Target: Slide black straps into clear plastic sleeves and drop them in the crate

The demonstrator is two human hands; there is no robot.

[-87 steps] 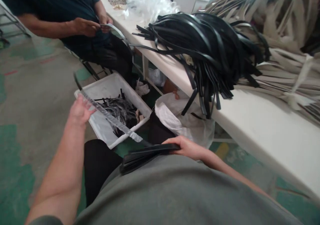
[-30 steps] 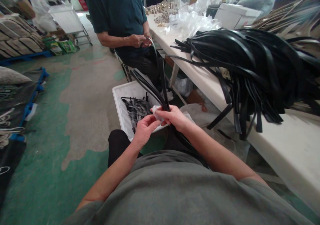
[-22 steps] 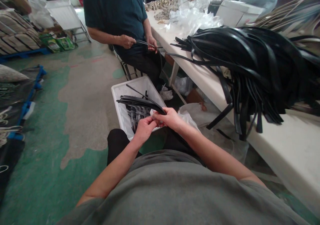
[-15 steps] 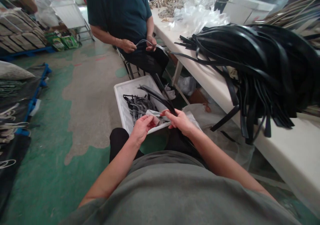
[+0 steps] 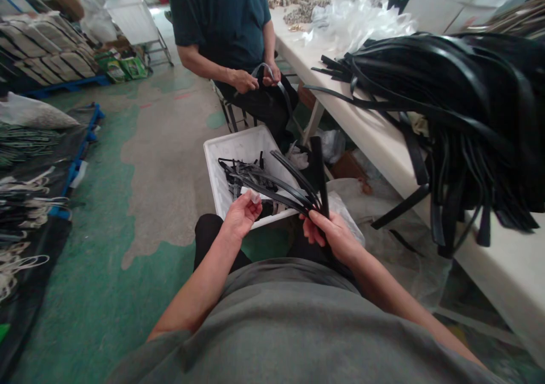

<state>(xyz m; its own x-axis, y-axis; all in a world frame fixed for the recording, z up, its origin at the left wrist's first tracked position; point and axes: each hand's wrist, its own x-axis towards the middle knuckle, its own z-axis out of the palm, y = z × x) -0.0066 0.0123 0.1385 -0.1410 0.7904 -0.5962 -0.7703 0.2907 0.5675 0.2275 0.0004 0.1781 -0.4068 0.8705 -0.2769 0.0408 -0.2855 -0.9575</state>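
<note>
My right hand (image 5: 336,233) is closed around several flat black straps (image 5: 293,190), whose free ends fan out up and to the left over a white plastic crate (image 5: 217,185). One wider strap (image 5: 318,162) stands almost upright from the same grip. Just left of it, over the crate's near side, my left hand (image 5: 240,216) pinches a small crumpled white piece (image 5: 254,195), perhaps paper or cloth. Black and grey strip scraps (image 5: 238,171) lie inside the crate, partly hidden by the straps.
On the long white table (image 5: 340,120) at right lies a big heap of black straps (image 5: 451,88), some hanging over the edge. Clear plastic bags (image 5: 361,23) lie further back. A co-worker (image 5: 225,32) sits beyond the crate, bending a strip. Pallets (image 5: 85,140) stand at left.
My right hand has moved right with the straps, which now spread apart. My left hand has separated from it, still pinching the white piece. The view has shifted slightly left.
</note>
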